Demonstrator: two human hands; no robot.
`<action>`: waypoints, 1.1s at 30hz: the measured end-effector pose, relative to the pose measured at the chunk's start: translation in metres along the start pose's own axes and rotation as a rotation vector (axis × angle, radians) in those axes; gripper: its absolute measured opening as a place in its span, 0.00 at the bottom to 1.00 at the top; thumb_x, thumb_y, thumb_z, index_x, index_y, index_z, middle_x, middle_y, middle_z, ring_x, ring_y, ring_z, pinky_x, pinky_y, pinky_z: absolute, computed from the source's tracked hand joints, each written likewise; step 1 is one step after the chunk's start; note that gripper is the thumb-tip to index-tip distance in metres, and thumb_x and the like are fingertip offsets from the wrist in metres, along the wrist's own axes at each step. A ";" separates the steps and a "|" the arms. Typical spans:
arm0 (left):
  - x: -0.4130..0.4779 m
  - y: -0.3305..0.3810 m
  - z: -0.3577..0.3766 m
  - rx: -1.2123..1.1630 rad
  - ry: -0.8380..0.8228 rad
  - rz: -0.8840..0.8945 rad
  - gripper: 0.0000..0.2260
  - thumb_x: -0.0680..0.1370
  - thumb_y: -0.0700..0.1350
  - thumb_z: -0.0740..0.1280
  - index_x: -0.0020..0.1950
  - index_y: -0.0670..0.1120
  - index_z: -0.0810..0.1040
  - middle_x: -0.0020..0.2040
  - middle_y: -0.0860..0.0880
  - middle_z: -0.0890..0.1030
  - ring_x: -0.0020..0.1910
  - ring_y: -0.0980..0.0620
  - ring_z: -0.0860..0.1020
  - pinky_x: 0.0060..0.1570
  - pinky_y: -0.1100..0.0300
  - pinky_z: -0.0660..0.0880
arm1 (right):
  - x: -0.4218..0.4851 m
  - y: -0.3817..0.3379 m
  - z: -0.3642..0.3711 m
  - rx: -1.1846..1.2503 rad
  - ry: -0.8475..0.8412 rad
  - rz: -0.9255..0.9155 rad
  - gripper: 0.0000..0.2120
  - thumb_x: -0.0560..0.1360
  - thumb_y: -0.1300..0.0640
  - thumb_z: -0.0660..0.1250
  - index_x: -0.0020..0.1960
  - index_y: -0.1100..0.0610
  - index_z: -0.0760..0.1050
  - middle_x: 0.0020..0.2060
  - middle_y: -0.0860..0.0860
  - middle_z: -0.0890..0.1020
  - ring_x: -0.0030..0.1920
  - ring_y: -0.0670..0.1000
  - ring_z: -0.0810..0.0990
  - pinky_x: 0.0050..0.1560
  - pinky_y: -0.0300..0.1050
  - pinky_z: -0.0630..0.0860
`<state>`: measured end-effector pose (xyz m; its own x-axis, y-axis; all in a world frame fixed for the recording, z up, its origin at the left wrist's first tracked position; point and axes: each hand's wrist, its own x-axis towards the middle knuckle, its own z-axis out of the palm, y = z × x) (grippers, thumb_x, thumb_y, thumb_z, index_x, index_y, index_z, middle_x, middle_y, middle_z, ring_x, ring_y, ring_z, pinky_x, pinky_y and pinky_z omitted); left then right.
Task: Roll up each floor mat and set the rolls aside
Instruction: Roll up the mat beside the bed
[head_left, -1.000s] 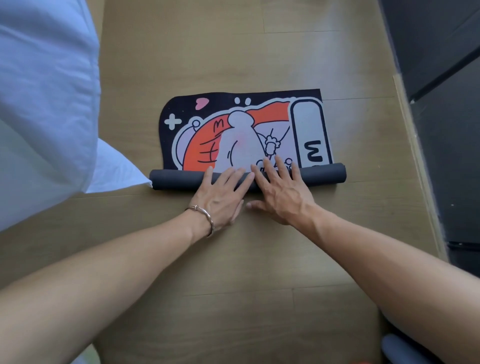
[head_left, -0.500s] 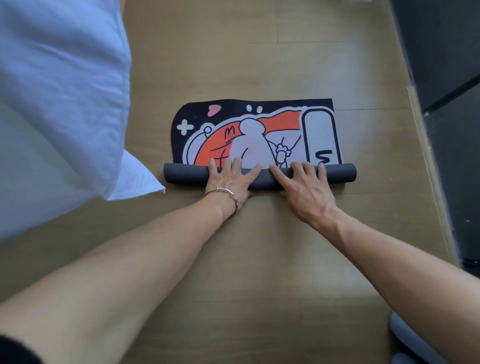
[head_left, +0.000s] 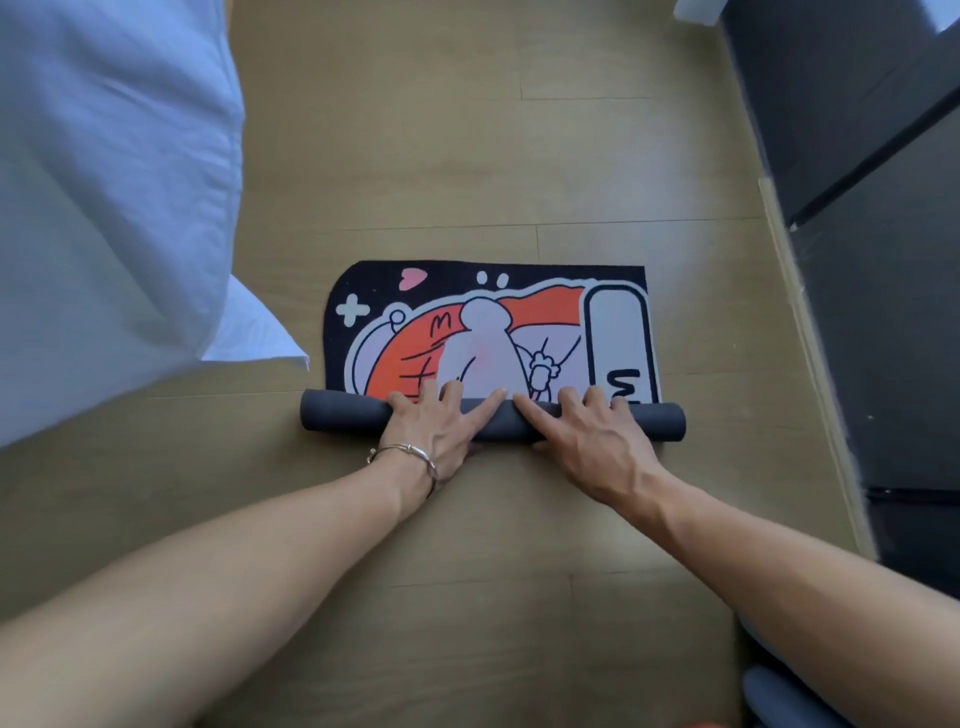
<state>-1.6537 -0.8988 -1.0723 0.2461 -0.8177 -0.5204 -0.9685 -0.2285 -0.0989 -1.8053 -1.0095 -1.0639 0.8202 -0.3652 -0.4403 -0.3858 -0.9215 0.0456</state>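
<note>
- One mat (head_left: 519, 332) lies on the wood floor (head_left: 467, 156), partly rolled: its near edge is wound into a dark grey roll (head_left: 337, 418) that runs left to right, and the far part lies flat with the printed side up.
- The print shows on a black ground one pink heart, one pale cross, one orange shape with a pale figure in front of it, and one pale upright panel with a black outline at the right.
- Two bare hands rest on top of the roll, side by side near its middle.
- The left hand (head_left: 441, 426) lies flat, fingers spread, the fingertips reaching over the roll onto the flat print; nothing is pinched.
- The right hand (head_left: 587, 441) also lies flat with fingers spread across the roll, palm pressing down on it.
- The two forefingers point toward each other and nearly meet at the middle of the roll.
- One metal bracelet (head_left: 410, 452) circles the left wrist.
- Both ends of the roll stick out past the hands, the left end further.
- One white pillow (head_left: 104, 208) fills the left side, its corner close to the mat's left edge but apart from it.
- Dark furniture (head_left: 857, 156) stands along the right.
- One grey rounded thing (head_left: 779, 701) shows at the bottom right, cut off by the edge; what it is cannot be told.
</note>
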 end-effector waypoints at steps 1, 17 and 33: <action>-0.005 0.004 0.002 -0.012 -0.016 0.006 0.28 0.82 0.57 0.52 0.75 0.60 0.37 0.65 0.42 0.63 0.59 0.41 0.66 0.50 0.45 0.68 | -0.005 -0.001 0.002 0.006 0.001 -0.005 0.26 0.81 0.45 0.53 0.76 0.46 0.49 0.58 0.59 0.71 0.52 0.61 0.72 0.51 0.59 0.71; -0.014 0.007 0.011 -0.187 -0.148 0.043 0.29 0.82 0.55 0.53 0.75 0.62 0.37 0.76 0.47 0.32 0.74 0.42 0.32 0.68 0.33 0.42 | -0.032 -0.052 0.020 0.125 -0.013 0.043 0.33 0.75 0.41 0.53 0.70 0.63 0.67 0.66 0.61 0.74 0.68 0.64 0.70 0.62 0.69 0.65; -0.035 0.007 0.032 -0.062 0.175 0.038 0.40 0.72 0.60 0.67 0.74 0.46 0.51 0.76 0.42 0.58 0.74 0.40 0.59 0.63 0.30 0.59 | 0.015 -0.022 -0.005 0.151 -0.112 -0.012 0.46 0.67 0.30 0.30 0.77 0.56 0.35 0.78 0.53 0.44 0.77 0.54 0.41 0.74 0.58 0.40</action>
<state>-1.6708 -0.8546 -1.0822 0.2177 -0.9044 -0.3669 -0.9743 -0.2236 -0.0270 -1.7821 -0.9952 -1.0670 0.7763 -0.3295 -0.5373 -0.4421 -0.8923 -0.0915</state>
